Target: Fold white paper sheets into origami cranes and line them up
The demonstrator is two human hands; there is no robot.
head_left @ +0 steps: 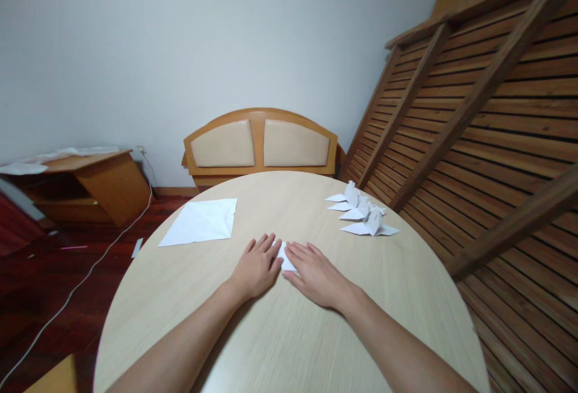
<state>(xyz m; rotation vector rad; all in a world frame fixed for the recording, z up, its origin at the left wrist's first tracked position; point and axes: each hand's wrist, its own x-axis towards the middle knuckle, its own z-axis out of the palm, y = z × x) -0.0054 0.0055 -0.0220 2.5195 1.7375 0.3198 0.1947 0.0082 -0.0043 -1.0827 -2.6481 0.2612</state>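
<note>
- While both lie flat, fingers outstretched, left hand (257, 268) and right hand (316, 274) press side by side on small folded white paper (284, 259), mid-table.
- Round table (406, 284): pale, matte woodgrain.
- Creased flat sheet (201, 221) far left; angular folded paper figures (361, 211) far right.

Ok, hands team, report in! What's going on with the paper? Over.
Left hand and right hand flat, open, pressing the paper. Paper small, mostly covered, on the table. Nothing in the way; folded figures and sheet lie apart.
</note>
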